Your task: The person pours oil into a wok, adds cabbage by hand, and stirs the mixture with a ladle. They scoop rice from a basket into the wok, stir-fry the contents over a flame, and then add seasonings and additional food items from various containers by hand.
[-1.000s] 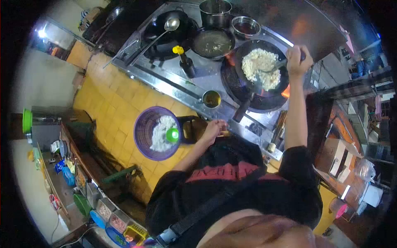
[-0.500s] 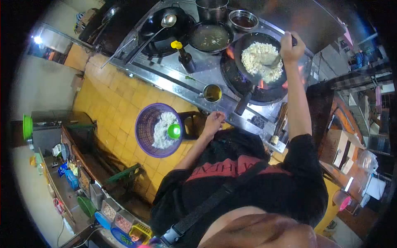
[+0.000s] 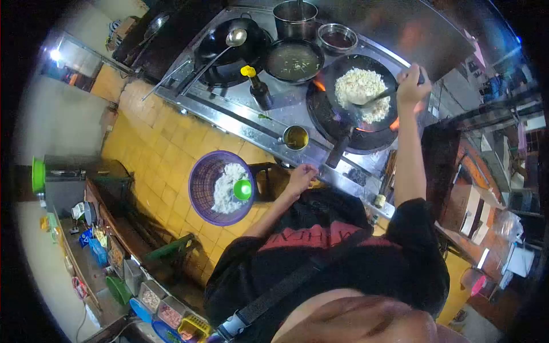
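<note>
My right hand [image 3: 410, 86] is wrapped round the dark handle of a spatula [image 3: 382, 96]. The spatula's blade rests in pale fried rice [image 3: 355, 86] inside a black wok [image 3: 344, 119], with flames round its edge. The wok's handle [image 3: 339, 150] points toward my body, and no hand is on it. My left hand [image 3: 303, 176] is at the stove's front edge, just below a metal cup of yellow liquid [image 3: 296, 137], its fingers curled; what they hold, if anything, is too small to tell.
A purple basket [image 3: 197, 200] of white rice with a green bowl [image 3: 242, 190] stands left of my left hand. On the stove are a dark bottle [image 3: 260, 94], a second wok [image 3: 209, 43] with a ladle [image 3: 235, 38], a pan [image 3: 293, 60], a pot [image 3: 294, 27] and a steel bowl [image 3: 337, 39].
My right hand has moved right and down with the spatula, and its blade has shifted in the rice. The rice lies differently. The whole view has shifted slightly.
</note>
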A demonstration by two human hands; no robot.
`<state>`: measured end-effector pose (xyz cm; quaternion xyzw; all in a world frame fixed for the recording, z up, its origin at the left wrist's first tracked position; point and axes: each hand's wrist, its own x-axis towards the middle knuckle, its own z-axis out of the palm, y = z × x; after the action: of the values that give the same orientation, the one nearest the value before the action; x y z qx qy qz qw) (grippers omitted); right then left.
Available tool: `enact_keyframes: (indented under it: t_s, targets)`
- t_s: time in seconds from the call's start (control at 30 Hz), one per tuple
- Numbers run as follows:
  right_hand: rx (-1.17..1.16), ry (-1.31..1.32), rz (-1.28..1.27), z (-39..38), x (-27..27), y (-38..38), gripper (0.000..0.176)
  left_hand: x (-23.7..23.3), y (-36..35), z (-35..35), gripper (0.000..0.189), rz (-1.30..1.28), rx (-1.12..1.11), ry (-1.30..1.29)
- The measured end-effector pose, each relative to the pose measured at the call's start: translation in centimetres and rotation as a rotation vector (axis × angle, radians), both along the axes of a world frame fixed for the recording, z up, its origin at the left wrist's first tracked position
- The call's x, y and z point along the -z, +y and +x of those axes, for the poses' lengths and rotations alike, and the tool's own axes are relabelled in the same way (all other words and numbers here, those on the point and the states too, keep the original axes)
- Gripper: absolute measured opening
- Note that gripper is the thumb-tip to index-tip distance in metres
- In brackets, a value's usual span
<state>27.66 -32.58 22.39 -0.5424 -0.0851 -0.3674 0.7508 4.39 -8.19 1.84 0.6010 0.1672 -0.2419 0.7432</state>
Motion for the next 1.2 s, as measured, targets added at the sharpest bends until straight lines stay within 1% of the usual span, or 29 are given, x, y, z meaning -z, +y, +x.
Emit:
enact_keyframes:
  t_s: [0.03,0.07,0.13,0.2,0.23,0.27,0.3,0.37,0.4,0.43,0.5,0.53,0.57,0.63,0.67,0.7,0.73,0.8,0.83,0.87,0.9,0.93,0.97,1.0,1.03,1.07,1.1,1.13,1.2]
  targets:
    - [0.006,-0.003,0.001,-0.5,-1.3,-0.1,0.017,-0.2,0.0,0.4,0.019,-0.028,0.039,-0.02]
    - [0.068,-0.046,0.007,-0.8,-3.0,-0.3,0.017,-0.6,-0.1,0.7,0.019,-0.03,0.038,-0.032]
    - [0.133,-0.131,-0.014,-2.0,-6.0,0.3,0.017,-1.6,-0.3,0.5,0.017,0.057,0.038,-0.006]
    - [0.125,-0.145,-0.024,-0.5,-4.4,-0.1,0.017,-1.2,-0.4,0.4,0.018,0.045,0.024,-0.002]
    - [0.124,-0.153,-0.034,0.7,-2.7,-0.4,0.017,-0.9,-0.3,0.5,0.018,0.033,0.018,0.007]
    - [0.096,-0.161,-0.054,2.8,0.3,-0.8,0.016,-0.3,-0.2,0.5,0.018,0.035,0.021,0.013]
    - [0.1,-0.151,-0.054,2.1,0.3,-0.7,0.016,-0.1,0.0,0.7,0.019,0.045,0.059,-0.014]
    - [-0.081,-0.127,-0.05,2.5,-1.3,-0.4,0.016,0.1,-0.1,1.3,0.02,0.048,0.082,-0.058]
    - [-0.002,-0.157,-0.126,1.5,-2.5,0.2,0.016,-0.5,-0.2,1.1,0.02,0.092,0.05,-0.058]
    - [-0.01,-0.159,-0.127,2.0,-2.2,0.3,0.016,-0.9,-0.2,0.9,0.02,0.14,0.021,-0.052]
    - [-0.014,-0.246,-0.059,2.9,-0.1,0.6,0.018,-0.9,-0.2,1.5,0.02,0.11,0.008,-0.05]
    - [0.002,-0.225,-0.154,3.4,1.2,1.1,0.02,-0.4,0.0,1.1,0.02,0.079,0.007,-0.032]
    - [0.013,-0.208,-0.146,3.8,2.0,0.7,0.02,0.2,0.2,0.5,0.02,0.087,0.018,-0.017]
    - [-0.077,-0.099,-0.131,4.5,-0.8,0.4,0.018,1.2,0.1,1.2,0.019,-0.009,0.018,-0.054]
    - [0.005,-0.061,-0.171,2.0,-3.6,2.0,0.017,1.3,0.2,0.4,0.019,-0.004,0.032,-0.041]
    - [0.013,-0.074,-0.168,2.3,-3.5,1.8,0.017,1.1,0.0,0.8,0.018,0.02,0.014,-0.015]
    - [-0.057,-0.162,-0.136,2.9,-2.6,1.8,0.018,0.6,-0.1,1.5,0.016,0.044,-0.007,0.013]
    - [-0.185,-0.237,-0.021,3.9,1.6,1.6,0.02,0.0,-0.5,1.6,0.014,0.072,0.006,0.018]
    - [-0.055,-0.11,-0.133,4.0,0.7,1.1,0.019,-0.2,-0.5,1.7,0.013,0.087,0.012,-0.002]
    - [-0.044,-0.02,-0.219,5.1,-1.4,0.3,0.016,-0.4,-0.5,2.2,0.015,0.119,0.111,-0.012]
    - [-0.013,0.1,-0.297,4.6,-2.2,-0.9,0.015,-0.2,-0.7,1.4,0.015,0.122,0.148,0.001]
    - [0.008,0.085,-0.297,3.6,-2.6,-0.6,0.015,-0.2,-1.0,2.1,0.018,0.126,0.154,-0.008]
    - [0.054,-0.018,-0.309,1.7,-2.3,0.0,0.016,-0.1,-1.6,3.0,0.021,0.125,0.157,-0.017]
    - [0.105,-0.101,-0.319,0.1,-1.3,0.2,0.017,-0.1,-2.6,3.0,0.028,0.38,0.08,-0.22]
    - [0.133,-0.089,-0.318,-0.6,0.5,-0.3,0.017,1.6,-3.1,2.8,0.028,0.379,0.111,-0.219]
    - [0.138,-0.006,-0.377,-1.2,2.4,-0.7,0.019,3.8,-3.4,3.1,0.034,0.421,0.066,-0.277]
    - [0.137,0.067,-0.438,-1.3,3.0,-1.2,0.022,5.1,-3.9,4.0,0.04,0.458,0.008,-0.344]
    - [0.157,0.069,-0.435,-1.9,1.7,-1.3,0.022,4.9,-4.4,5.3,0.04,0.456,0.027,-0.352]
    - [0.222,0.323,-0.761,-4.3,-0.3,-1.3,0.03,4.4,-4.7,6.4,0.04,0.238,0.349,-0.051]
